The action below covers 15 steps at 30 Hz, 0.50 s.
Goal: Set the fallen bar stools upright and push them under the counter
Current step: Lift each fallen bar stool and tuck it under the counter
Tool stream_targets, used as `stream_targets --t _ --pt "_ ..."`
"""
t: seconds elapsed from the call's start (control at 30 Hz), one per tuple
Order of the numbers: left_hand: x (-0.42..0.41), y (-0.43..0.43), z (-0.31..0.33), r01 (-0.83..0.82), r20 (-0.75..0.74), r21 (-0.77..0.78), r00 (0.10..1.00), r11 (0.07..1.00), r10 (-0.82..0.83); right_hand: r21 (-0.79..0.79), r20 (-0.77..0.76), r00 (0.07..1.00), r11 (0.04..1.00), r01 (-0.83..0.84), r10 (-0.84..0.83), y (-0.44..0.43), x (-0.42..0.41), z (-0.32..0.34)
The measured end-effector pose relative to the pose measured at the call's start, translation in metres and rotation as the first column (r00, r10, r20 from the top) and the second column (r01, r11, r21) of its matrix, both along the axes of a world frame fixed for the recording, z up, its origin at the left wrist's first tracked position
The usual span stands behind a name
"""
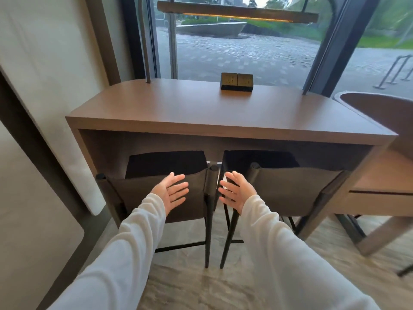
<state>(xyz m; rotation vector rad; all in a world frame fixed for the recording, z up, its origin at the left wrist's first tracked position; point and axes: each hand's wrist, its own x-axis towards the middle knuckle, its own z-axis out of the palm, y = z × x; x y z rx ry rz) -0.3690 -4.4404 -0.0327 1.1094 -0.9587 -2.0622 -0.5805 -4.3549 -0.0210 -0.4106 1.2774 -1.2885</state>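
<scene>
Bar stools, two of them, stand upright side by side in the lower middle of the frame, seats tucked under the tabletop. At the bottom edge, pale marbled floor shows between two white sleeves that reach up and inward from the lower corners. The left hand lies in front of the backrest of the left stool, palm turned toward the middle, its fingers straight and spread wide, holding nothing. The right hand mirrors it at the left edge of the backrest of the right stool, its fingers likewise wide and holding nothing. Whether either hand touches the dark fabric cannot be told. A narrow gap separates the two stools, and their thin black legs stand on the floor just below the hands.

Beyond the backrests, the dark seat cushions sit in the shadowed opening beneath the brown wooden tabletop. On the tabletop, right of centre near its far edge, stands a small dark box with two brass-coloured faces. A grey metal post rises from the tabletop's far left corner. At the right edge of the frame, a second wooden table and a rounded brown chair back stand just beside the tabletop. Behind everything, a tall window looks onto grey paving and greenery, and a long wooden lamp bar hangs across the top of the frame.
</scene>
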Motion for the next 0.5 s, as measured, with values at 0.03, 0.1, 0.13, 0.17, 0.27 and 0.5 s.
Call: stream_targets --t 0.03,0.1,0.13,0.17,0.27,0.5 --pt "-0.006 0.01 0.002 0.012 -0.029 -0.02 1.0 1.0 -0.013 -0.018 -0.021 1.0 1.0 0.004 -0.004 0.014 -0.006 0.003" --pt "-0.019 0.031 0.006 0.031 -0.083 -0.03 0.996 0.999 -0.033 -0.048 -0.077 0.997 0.999 0.01 -0.014 0.045 -0.019 0.011" --pt "-0.027 0.042 0.007 0.044 -0.089 -0.039 0.995 0.998 -0.048 -0.06 -0.104 0.994 0.998 0.019 -0.025 0.062 -0.026 0.013" --pt "-0.035 0.053 0.009 0.064 -0.077 -0.051 0.995 0.997 -0.068 -0.07 -0.122 0.992 0.997 0.035 -0.043 0.078 -0.034 0.016" --pt "-0.069 0.091 0.014 0.141 -0.04 -0.088 0.989 0.986 -0.145 -0.085 -0.145 0.983 0.991 0.104 -0.116 0.132 -0.058 0.023" --pt "-0.166 0.204 0.035 0.357 0.001 -0.188 0.932 0.915 -0.363 -0.099 -0.175 0.931 0.947 0.306 -0.32 0.277 -0.118 0.036"
